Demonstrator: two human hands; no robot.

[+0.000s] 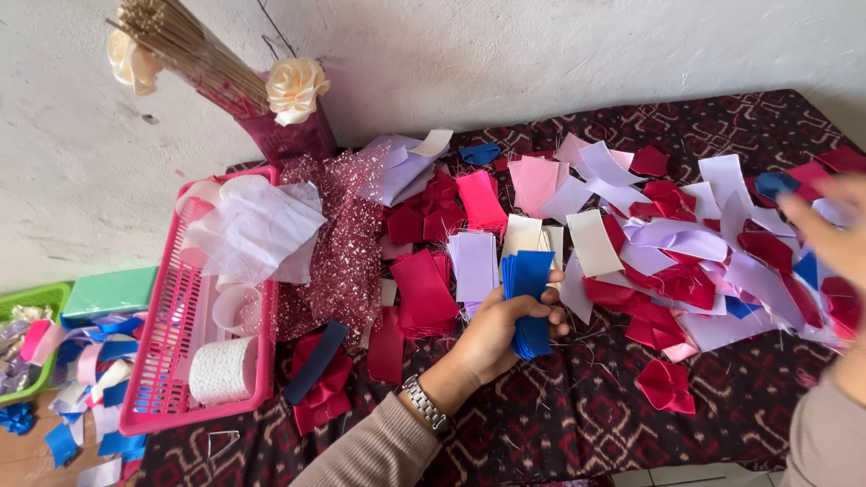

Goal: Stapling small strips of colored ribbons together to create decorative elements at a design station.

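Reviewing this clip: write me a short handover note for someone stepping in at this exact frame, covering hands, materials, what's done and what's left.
Left hand: closed around a stack of blue ribbon pieces, held upright over the patterned cloth.
Right hand: blurred, raised over the loose ribbon pile, fingers spread, holding nothing that I can see.
Materials: cut pieces in red, lilac, pink, cream and blue lie scattered; a blue piece lies near the right hand. Pink basket at left holds a white lace roll.
Done: some blue pieces are gathered into the stack.
Left: several blue pieces remain in the pile.
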